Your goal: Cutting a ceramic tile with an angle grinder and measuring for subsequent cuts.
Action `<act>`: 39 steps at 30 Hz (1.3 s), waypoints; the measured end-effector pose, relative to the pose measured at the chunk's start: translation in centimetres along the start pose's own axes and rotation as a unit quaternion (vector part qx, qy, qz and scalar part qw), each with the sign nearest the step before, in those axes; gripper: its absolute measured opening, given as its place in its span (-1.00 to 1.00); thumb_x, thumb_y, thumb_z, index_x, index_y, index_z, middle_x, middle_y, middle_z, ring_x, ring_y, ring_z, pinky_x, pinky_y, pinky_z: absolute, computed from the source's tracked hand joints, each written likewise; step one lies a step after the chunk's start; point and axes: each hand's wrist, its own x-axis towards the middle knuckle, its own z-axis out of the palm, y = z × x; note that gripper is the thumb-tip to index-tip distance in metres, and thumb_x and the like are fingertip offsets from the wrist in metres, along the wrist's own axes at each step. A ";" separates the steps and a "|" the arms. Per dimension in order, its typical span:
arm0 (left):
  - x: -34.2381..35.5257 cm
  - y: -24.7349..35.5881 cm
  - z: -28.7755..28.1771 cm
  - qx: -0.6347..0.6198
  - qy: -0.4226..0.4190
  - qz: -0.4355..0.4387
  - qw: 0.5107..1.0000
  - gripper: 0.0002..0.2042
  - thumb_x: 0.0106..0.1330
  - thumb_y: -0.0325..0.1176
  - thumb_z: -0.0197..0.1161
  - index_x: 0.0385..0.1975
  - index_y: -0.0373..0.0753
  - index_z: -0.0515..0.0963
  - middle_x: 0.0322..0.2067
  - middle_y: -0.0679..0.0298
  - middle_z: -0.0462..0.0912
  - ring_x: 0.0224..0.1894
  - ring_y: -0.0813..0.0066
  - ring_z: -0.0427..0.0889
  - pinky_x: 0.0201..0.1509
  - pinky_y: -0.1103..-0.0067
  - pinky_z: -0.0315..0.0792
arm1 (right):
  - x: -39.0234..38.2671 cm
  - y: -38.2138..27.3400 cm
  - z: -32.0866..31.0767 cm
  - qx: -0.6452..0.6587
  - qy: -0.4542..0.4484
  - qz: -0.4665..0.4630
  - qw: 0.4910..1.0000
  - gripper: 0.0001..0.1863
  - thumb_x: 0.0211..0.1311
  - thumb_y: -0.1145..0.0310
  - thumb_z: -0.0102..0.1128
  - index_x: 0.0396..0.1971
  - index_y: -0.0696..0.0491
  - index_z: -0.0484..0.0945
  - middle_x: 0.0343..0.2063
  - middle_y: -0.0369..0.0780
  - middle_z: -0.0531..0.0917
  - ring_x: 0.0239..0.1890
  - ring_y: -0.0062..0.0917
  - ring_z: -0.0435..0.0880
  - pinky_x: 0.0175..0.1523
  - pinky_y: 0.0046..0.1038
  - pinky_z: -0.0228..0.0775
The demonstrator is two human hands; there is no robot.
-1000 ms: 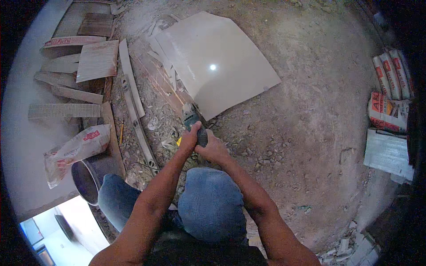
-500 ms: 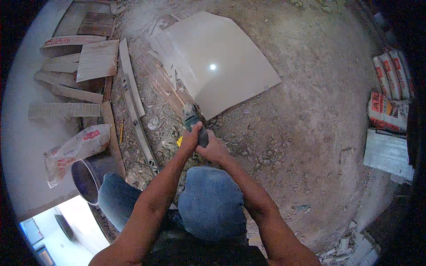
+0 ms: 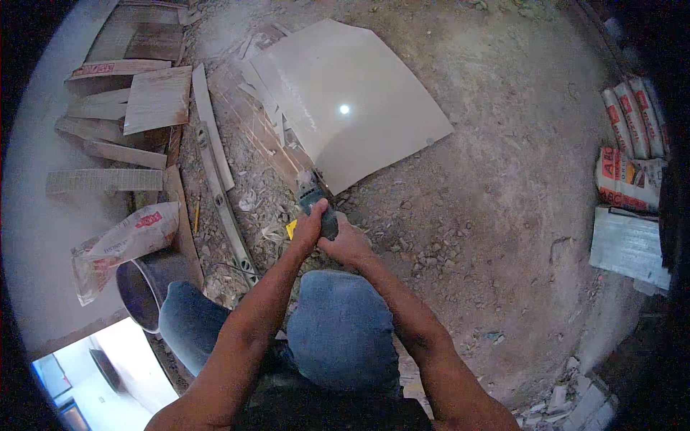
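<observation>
An angle grinder (image 3: 313,197) with a dark green body is held low over the ground in front of me. My left hand (image 3: 310,221) is closed round its body. Further back, my right hand (image 3: 347,241) grips its dark rear end. The disc side touches or nearly touches the near corner of a large, light-coloured tile (image 3: 381,108) lying on the ground. Orange sparks (image 3: 277,144) stream away to the far left from the grinder's head. A bright round light reflects off the tile's surface. The disc itself is mostly hidden.
A long metal spirit level (image 3: 220,190) and a yellow pencil-like stick (image 3: 197,214) lie to the left. Beyond stand cut tiles (image 3: 158,99), a crumpled sack (image 3: 133,241) and a dark bucket (image 3: 138,291). Bagged sacks (image 3: 632,179) are stacked at the right. Rubble (image 3: 431,244) covers the ground.
The grinder and both hands hold almost the same place at the tile's corner. Sparks continue to fly toward the far left. Nothing has been let go.
</observation>
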 end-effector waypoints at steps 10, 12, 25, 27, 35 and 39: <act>3.6 -4.2 0.8 0.011 0.005 -0.007 1.000 -0.27 0.21 0.35 0.12 -0.27 -0.41 0.59 -0.38 0.13 0.65 -0.33 0.30 0.61 -0.15 0.38 0.46 | -0.2 0.3 0.2 0.012 0.014 -0.020 1.000 -0.03 -0.08 -0.08 0.28 0.31 0.12 0.17 -0.04 0.12 0.61 0.04 0.01 0.60 0.16 -0.10 0.41; 3.7 -4.5 0.9 -0.029 0.010 0.008 1.000 -0.30 0.22 0.33 0.13 -0.32 -0.40 0.59 -0.41 0.18 0.63 -0.36 0.33 0.58 -0.17 0.39 0.45 | -0.4 0.1 0.2 -0.011 0.014 -0.011 1.000 -0.05 -0.07 -0.08 0.27 0.30 0.11 0.17 -0.03 0.13 0.60 0.05 0.01 0.60 0.16 -0.10 0.41; -1.1 -0.9 1.2 -0.091 -0.022 0.037 0.995 -0.14 0.14 0.34 0.19 -0.10 -0.59 0.52 -0.22 -0.08 0.66 -0.14 0.11 0.66 0.03 0.36 0.45 | -1.1 1.0 0.5 -0.042 0.030 -0.007 0.999 -0.15 -0.05 -0.08 0.26 0.22 0.07 0.23 -0.14 0.09 0.65 -0.06 0.02 0.64 0.08 -0.05 0.43; -2.1 -0.4 1.4 -0.122 -0.004 -0.013 0.992 -0.21 0.16 0.29 0.23 -0.13 -0.56 0.54 -0.22 -0.05 0.65 -0.18 0.17 0.66 -0.04 0.39 0.48 | -1.7 0.8 -0.2 0.005 0.001 -0.012 1.000 -0.15 -0.05 -0.09 0.25 0.21 0.08 0.25 -0.15 0.09 0.65 -0.06 0.03 0.64 0.07 -0.04 0.43; -3.3 -0.1 1.5 -0.073 -0.025 -0.006 0.997 -0.23 0.18 0.29 0.21 -0.13 -0.53 0.55 -0.25 0.00 0.65 -0.20 0.21 0.64 -0.05 0.39 0.47 | -1.1 3.4 1.5 -0.044 0.041 -0.029 0.998 -0.09 -0.05 -0.10 0.27 0.25 0.12 0.23 -0.12 0.13 0.63 -0.04 0.02 0.64 0.07 -0.08 0.45; -2.8 -0.4 1.4 -0.075 -0.001 0.034 0.997 -0.19 0.17 0.31 0.19 -0.12 -0.55 0.55 -0.23 -0.06 0.65 -0.16 0.16 0.65 -0.03 0.37 0.46 | -1.7 1.4 0.4 -0.022 0.022 -0.015 0.999 -0.07 -0.06 -0.09 0.28 0.26 0.17 0.21 -0.11 0.16 0.62 -0.02 0.02 0.63 0.09 -0.11 0.46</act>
